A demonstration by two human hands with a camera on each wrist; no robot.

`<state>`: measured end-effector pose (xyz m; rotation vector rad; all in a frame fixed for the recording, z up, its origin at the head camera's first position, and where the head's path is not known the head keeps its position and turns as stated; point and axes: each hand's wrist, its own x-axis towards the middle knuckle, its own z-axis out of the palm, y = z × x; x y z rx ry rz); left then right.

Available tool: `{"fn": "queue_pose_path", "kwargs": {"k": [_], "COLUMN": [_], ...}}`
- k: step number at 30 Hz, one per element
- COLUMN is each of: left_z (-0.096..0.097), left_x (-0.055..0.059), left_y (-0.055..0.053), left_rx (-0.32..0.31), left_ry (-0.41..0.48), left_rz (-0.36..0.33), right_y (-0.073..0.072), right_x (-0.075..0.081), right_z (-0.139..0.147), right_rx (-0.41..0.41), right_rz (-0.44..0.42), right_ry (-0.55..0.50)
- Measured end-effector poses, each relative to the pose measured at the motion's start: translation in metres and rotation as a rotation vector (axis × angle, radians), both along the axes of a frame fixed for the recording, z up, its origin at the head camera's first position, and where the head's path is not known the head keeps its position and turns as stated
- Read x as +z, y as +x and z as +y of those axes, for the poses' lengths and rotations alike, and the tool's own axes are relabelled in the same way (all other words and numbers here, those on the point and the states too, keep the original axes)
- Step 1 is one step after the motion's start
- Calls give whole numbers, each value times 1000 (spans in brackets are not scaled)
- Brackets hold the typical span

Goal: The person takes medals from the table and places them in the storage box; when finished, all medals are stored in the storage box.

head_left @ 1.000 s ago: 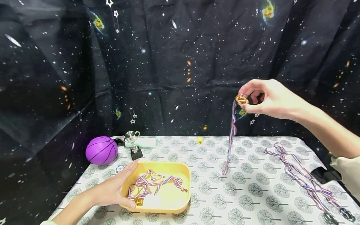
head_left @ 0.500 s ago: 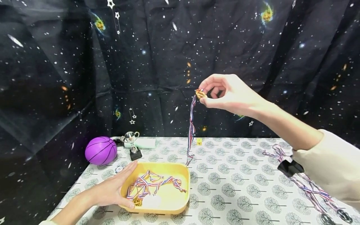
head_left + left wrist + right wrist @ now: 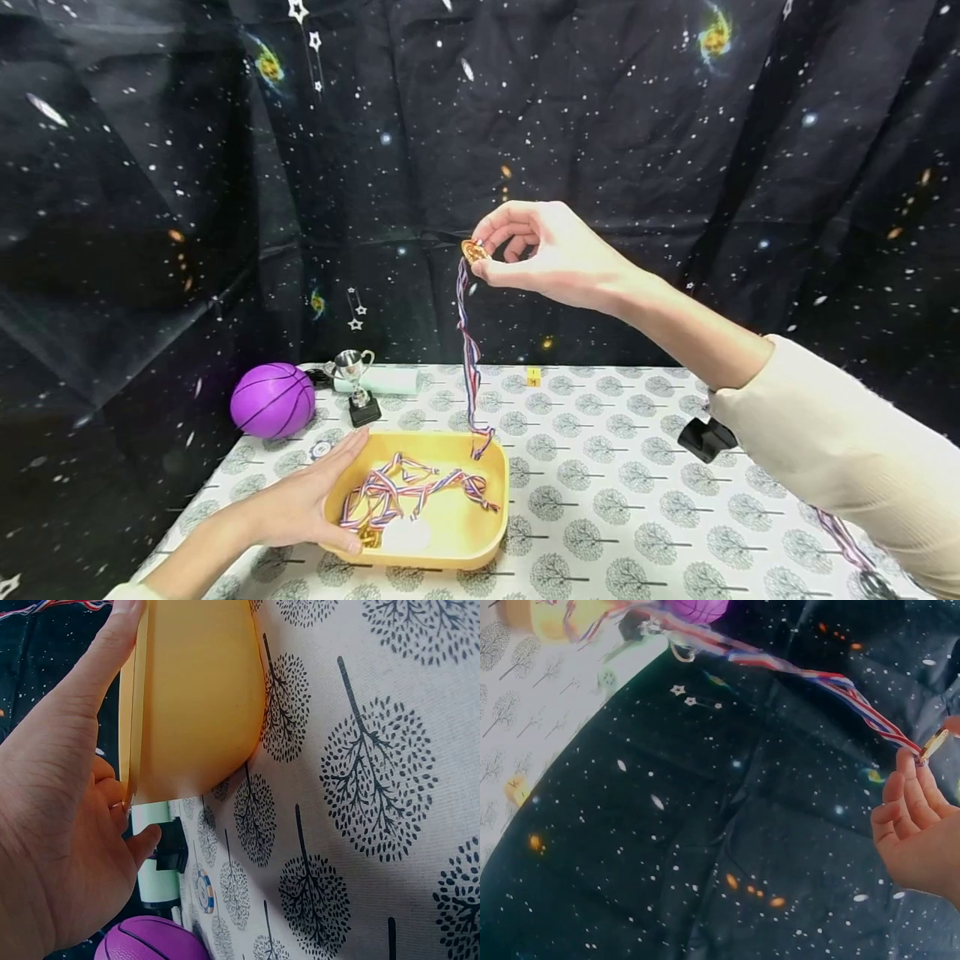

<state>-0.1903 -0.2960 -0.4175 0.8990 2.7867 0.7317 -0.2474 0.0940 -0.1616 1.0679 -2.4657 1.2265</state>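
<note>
High above the table, my right hand (image 3: 551, 254) pinches a gold medal (image 3: 474, 251) between thumb and fingers. Its red, white and blue ribbon (image 3: 469, 358) hangs down, the lower end overlapping the far right rim of a yellow plastic tub (image 3: 491, 542) in the head view. The right wrist view shows the medal (image 3: 934, 744) edge-on at the fingertips. My left hand (image 3: 300, 500) grips the tub's left side, thumb over the rim (image 3: 135, 697). Inside the tub lie tangled striped ribbons (image 3: 382, 492), a gold medal (image 3: 369, 537) partly hidden by the thumb, and a white round patch (image 3: 406, 533).
A purple ball (image 3: 272, 400), a silver trophy cup (image 3: 352, 375) on a black base and a pale green roll (image 3: 393, 381) stand back left. A small yellow block (image 3: 533, 377) sits near the back edge. More ribbon (image 3: 843, 537) lies at right, mostly behind my sleeve.
My right hand has carried the medal leftward from the right side, its dangling ribbon now reaching the tub. The left hand and tub have stayed put.
</note>
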Motion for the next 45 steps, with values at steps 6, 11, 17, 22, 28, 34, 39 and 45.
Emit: {"fn": "queue_pose_path", "kwargs": {"k": [6, 11, 17, 22, 28, 34, 39, 45], "left_z": [0, -1, 0, 1, 0, 1, 0, -1], "left_x": [1, -1, -1, 1, -2, 1, 1, -1], "left_y": [1, 0, -3, 0, 3, 1, 2, 2], "left_rx": [7, 16, 27, 35, 25, 22, 19, 27], "left_ry": [10, 6, 2, 20, 14, 2, 3, 6], "left_rz": [-17, -16, -10, -23, -16, -3, -11, -1], "right_y": [-7, -11, -2, 8, 23, 32, 36, 38], "right_x": [-29, -73, -126, -167, -215, -246, -261, -269], "right_z": [-10, -22, -40, -51, -68, -81, -89, -94], "right_rx": [16, 9, 12, 19, 37, 53, 29, 45], "right_rz": [10, -7, -66, -138, -177, -50, -16, 32], "right_ry": [35, 128, 288, 361, 445, 564, 669, 691]}}
